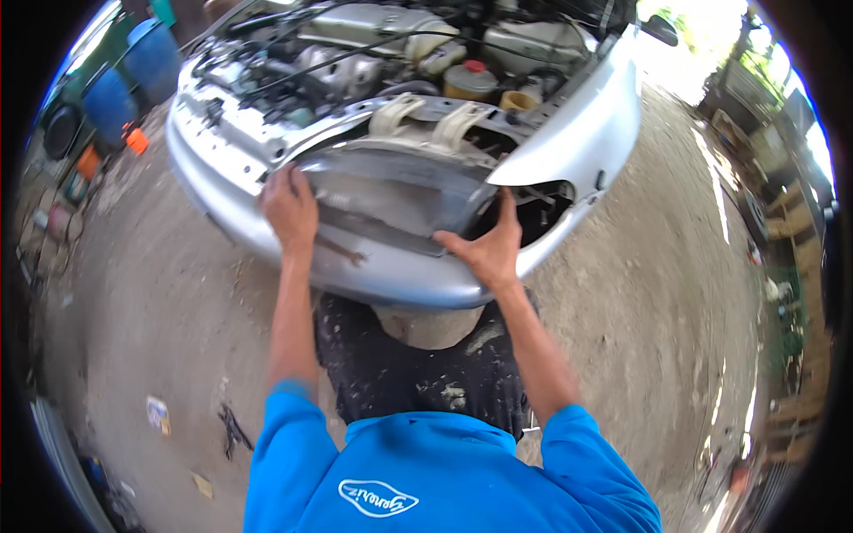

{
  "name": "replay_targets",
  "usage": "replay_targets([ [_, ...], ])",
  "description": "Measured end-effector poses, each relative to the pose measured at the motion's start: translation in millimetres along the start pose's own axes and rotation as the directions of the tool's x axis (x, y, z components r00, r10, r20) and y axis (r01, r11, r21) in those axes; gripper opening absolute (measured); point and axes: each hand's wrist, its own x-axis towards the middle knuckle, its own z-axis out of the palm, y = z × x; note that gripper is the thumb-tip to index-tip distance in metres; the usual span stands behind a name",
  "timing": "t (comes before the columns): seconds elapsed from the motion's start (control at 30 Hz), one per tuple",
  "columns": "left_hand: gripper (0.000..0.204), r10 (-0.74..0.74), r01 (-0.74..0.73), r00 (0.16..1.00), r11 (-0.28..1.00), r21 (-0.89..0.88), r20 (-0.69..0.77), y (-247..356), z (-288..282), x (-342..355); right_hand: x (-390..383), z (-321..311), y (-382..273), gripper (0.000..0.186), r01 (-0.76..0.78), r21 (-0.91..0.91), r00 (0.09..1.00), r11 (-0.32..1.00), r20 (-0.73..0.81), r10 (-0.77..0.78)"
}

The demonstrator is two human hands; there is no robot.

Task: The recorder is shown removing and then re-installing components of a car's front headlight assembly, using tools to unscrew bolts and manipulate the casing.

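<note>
A clouded headlight with a dark lower edge sits at the front of a silver car, above the bumper. My left hand is closed on the headlight's left end, fingertips over its upper corner. At the other end, my right hand grips it, with the thumb on the lower edge and the index finger stretched up by the fender. Its remaining fingers are mostly hidden. Beside my left wrist, a brown wrench-like tool lies on the bumper. Behind the headlight are two pale brackets.
The engine bay is exposed, with a red-capped reservoir. A dark opening gapes beside the right fender. Blue barrels stand at the far left. Scraps lie on the dirt floor, and wooden boards line the right side.
</note>
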Motion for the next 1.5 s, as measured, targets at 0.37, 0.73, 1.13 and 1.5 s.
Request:
replay_targets([
  [0.37,0.031,0.062,-0.062,0.996,0.998,-0.008,0.063,-2,-5,-3,-6,-77,82,0.040,0.128,-0.187,0.972,0.974,-0.170,-0.160],
  [0.73,0.032,0.118,-0.114,0.991,0.990,-0.081,0.058,-9,6,-3,99,-150,247,0.029,-0.305,0.782,0.815,0.543,-0.080,0.574],
  [1.13,0.037,0.067,-0.072,0.984,0.997,0.024,0.165,-34,7,1,75,-133,248,0.034,-0.334,0.632,0.767,0.699,-0.248,0.591],
  [1.5,0.026,0.065,-0.067,0.992,0.998,0.009,0.109,-21,16,4,74,-100,285,0.040,-0.258,0.682,0.718,0.685,-0.339,0.608],
])
